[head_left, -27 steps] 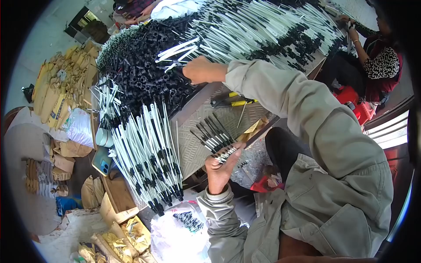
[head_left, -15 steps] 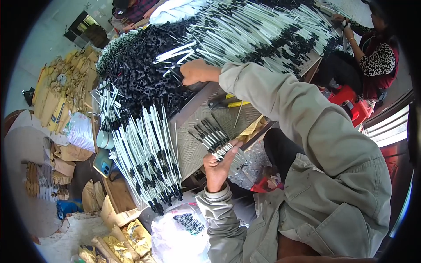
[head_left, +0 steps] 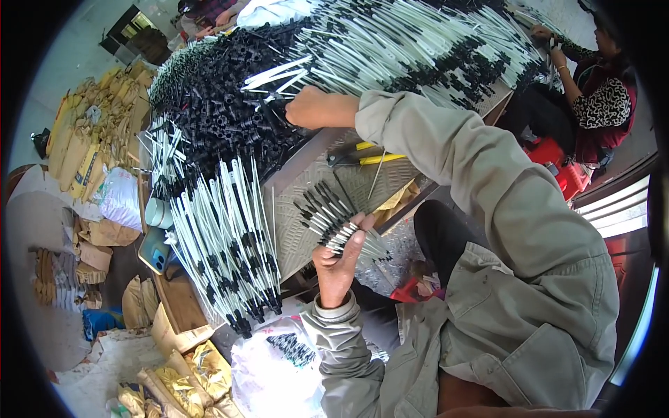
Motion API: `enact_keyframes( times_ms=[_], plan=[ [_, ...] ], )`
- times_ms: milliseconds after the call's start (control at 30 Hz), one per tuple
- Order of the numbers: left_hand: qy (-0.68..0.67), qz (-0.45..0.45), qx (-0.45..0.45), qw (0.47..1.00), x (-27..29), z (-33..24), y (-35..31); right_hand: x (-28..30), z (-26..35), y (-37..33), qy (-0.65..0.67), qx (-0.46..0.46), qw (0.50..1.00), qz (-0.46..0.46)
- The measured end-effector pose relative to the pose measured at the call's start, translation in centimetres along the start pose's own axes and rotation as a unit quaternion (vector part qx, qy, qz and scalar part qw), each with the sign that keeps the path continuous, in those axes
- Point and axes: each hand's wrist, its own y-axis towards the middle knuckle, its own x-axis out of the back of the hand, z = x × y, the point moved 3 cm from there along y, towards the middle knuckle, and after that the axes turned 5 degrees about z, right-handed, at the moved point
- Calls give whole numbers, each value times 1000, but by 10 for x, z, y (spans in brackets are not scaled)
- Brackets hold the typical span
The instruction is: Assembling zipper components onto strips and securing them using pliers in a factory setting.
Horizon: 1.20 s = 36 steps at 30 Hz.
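My left hand (head_left: pixel 336 268) is closed around a fanned bundle of thin black-and-white rods (head_left: pixel 327 217), black ends pointing up and away, thin tips poking out past the thumb. My right hand (head_left: pixel 311 108) is closed like a fist at the near edge of a big heap of black plastic fittings (head_left: pixel 223 104). Its fingertips are turned away, so what they grip is hidden. Just left of that fist, some pale flat strips (head_left: pixel 279 75) lie across the heap. Left of the bundle, many white strips with black ends (head_left: pixel 226 244) lie side by side.
Yellow-handled pliers (head_left: pixel 366 155) lie on the textured mat (head_left: pixel 289 202). More white strips (head_left: pixel 390 49) cover the far table. A phone (head_left: pixel 157 249) is at the left edge, a plastic bag (head_left: pixel 268 376) below. A co-worker (head_left: pixel 592 90) sits at right, another person at the top.
The whole view has shifted slightly. My left hand has tilted the rod bundle a little, spreading its black ends more into view. My right hand stays at the heap's edge, still closed.
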Motion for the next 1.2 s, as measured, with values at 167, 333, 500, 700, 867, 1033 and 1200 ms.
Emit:
enact_keyframes(
  times_ms=[167,333,500,700,867,1033,1200],
  plan=[
    [28,21,-26,999,4,-3,-3,-6,-1,-1,3,63,998,-19],
    [-8,20,-39,999,5,7,1,-18,-5,9,-52,74,995,-36],
    [-35,0,-47,998,4,4,2,-20,-13,9,43,41,998,-21],
    [-58,-2,-46,997,4,10,6,-15,-14,8,141,-40,989,-10],
    [-47,-14,-66,997,4,10,5,-4,-19,1,304,-96,946,-52],
    [-42,-36,-73,996,-3,7,5,7,-21,2,420,-131,892,-105],
    [-17,-48,-58,997,-9,7,8,30,-36,-3,611,-13,724,-319]
  ],
)
